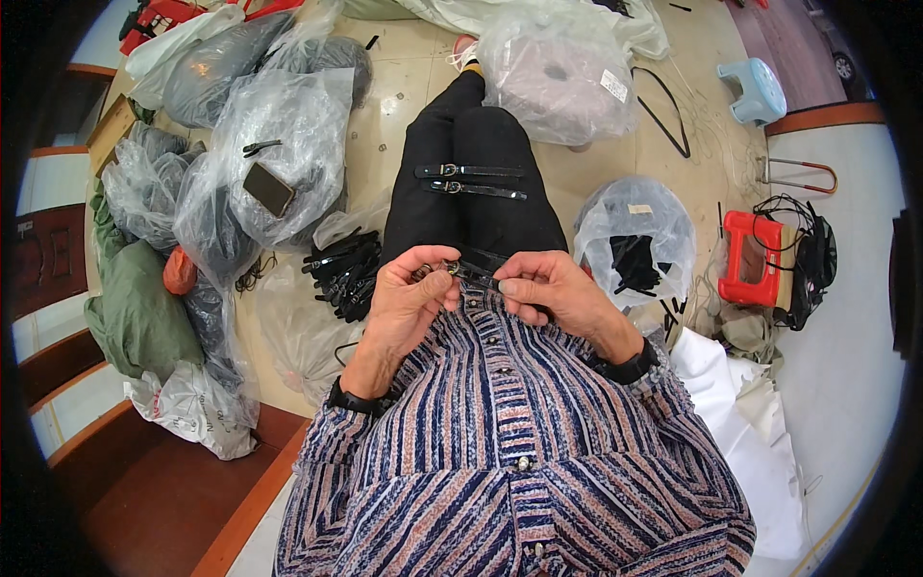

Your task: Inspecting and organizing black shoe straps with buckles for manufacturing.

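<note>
Over my lap, my left hand (423, 288) pinches the buckle end of a thin glossy black buckle strap (478, 275). My right hand (553, 290) grips the same strap a little further along, between thumb and fingers. Two finished-looking black straps with metal buckles, an upper strap (471, 172) and a lower strap (481, 190), lie crosswise on my black-trousered thighs. Beside my left hand is a heap of black straps (344, 274). To the right, an open clear plastic bag (663, 207) holds more black strips (635, 264).
Plastic-wrapped bundles crowd the left, with a phone (269, 189) on a clear bag (288, 125). A wrapped round package (555, 77) sits beyond my knees. A blue stool (753, 91) and a red plastic frame (750, 260) stand right. White cloth (735, 423) lies near my right elbow.
</note>
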The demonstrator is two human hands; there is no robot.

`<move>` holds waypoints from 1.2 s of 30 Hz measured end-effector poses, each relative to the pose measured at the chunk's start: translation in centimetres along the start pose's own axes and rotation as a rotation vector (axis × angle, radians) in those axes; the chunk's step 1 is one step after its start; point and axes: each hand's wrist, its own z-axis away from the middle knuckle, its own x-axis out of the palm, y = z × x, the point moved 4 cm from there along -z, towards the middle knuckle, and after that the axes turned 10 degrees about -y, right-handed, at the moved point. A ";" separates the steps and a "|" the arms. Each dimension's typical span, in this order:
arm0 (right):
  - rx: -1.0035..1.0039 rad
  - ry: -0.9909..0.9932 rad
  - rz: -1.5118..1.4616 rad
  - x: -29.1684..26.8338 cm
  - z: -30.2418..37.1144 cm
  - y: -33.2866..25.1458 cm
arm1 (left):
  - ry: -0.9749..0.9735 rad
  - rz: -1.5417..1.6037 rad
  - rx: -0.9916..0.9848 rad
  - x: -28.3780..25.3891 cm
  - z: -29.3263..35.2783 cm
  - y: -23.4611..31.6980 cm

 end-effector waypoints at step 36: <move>0.094 -0.085 0.229 3.0 0.8 -0.8 | -0.020 -0.433 -0.098 3.5 2.3 1.2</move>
